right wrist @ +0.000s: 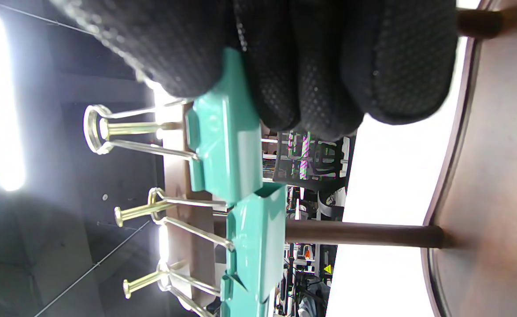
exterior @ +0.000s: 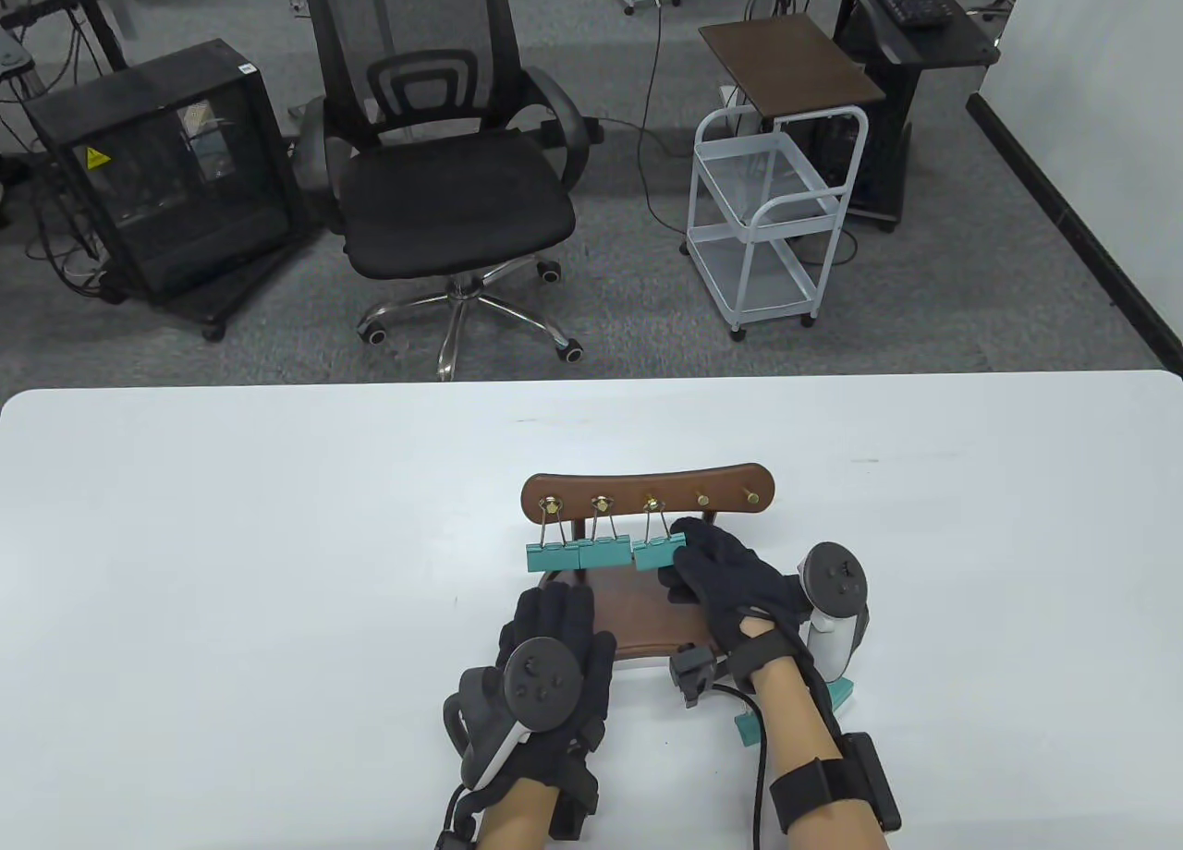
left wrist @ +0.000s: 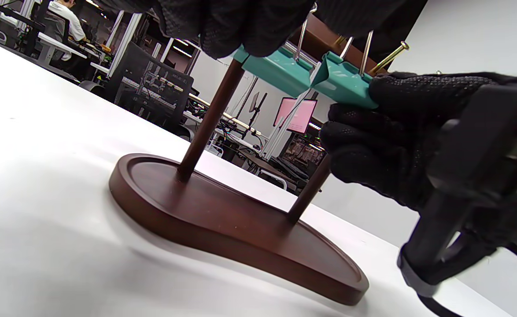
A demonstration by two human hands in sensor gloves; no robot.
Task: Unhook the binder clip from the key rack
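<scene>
A brown wooden key rack (exterior: 647, 491) stands on the white table on an oval base (left wrist: 241, 229). Three teal binder clips hang by their wire loops on its left three brass pegs. My right hand (exterior: 712, 564) grips the rightmost hanging clip (exterior: 658, 551), which shows teal between my fingers in the right wrist view (right wrist: 225, 149), its loop still around the peg (right wrist: 126, 128). My left hand (exterior: 554, 647) rests palm down on the front of the base, holding nothing. The two right pegs (exterior: 730, 497) are bare.
Two teal binder clips (exterior: 836, 698) lie on the table right of the base, partly hidden under my right wrist. An office chair (exterior: 453, 185), a white cart (exterior: 776, 212) and a black case (exterior: 166, 176) stand beyond the table's far edge.
</scene>
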